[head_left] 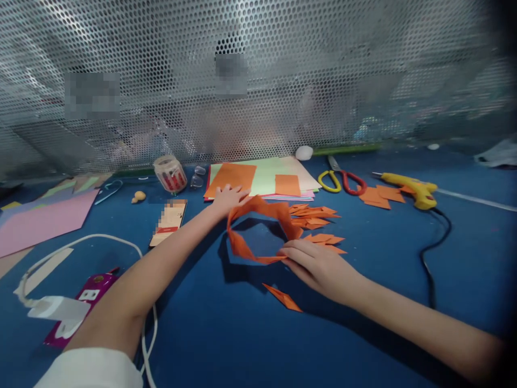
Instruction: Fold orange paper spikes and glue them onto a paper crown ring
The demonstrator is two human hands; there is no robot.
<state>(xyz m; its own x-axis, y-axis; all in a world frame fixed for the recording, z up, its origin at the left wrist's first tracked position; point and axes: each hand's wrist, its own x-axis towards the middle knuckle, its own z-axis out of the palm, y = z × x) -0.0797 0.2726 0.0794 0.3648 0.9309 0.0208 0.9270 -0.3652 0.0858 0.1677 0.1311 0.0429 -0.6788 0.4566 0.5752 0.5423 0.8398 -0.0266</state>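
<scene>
My left hand (pixel 229 199) reaches out with fingers spread, at the front edge of the coloured paper stack (pixel 262 175) and beside the back of the ring. It appears to hold nothing. An orange sheet (pixel 234 177) and a smaller orange square (pixel 287 185) lie on that stack. A ring of folded orange paper (pixel 242 248) stands on the blue table, its near right side pinched in my right hand (pixel 317 264). Folded orange paper pieces (pixel 317 216) are bunched behind that hand. One loose folded piece (pixel 285 298) lies in front of it.
Scissors (pixel 341 180), small orange squares (pixel 375 196) and a yellow glue gun (pixel 416 188) with a black cord sit to the right. Leftward are a jar (pixel 170 173), a phone (pixel 168 222), a purple power strip (pixel 86 302) and a white cable. Perforated metal (pixel 266 108) rises behind.
</scene>
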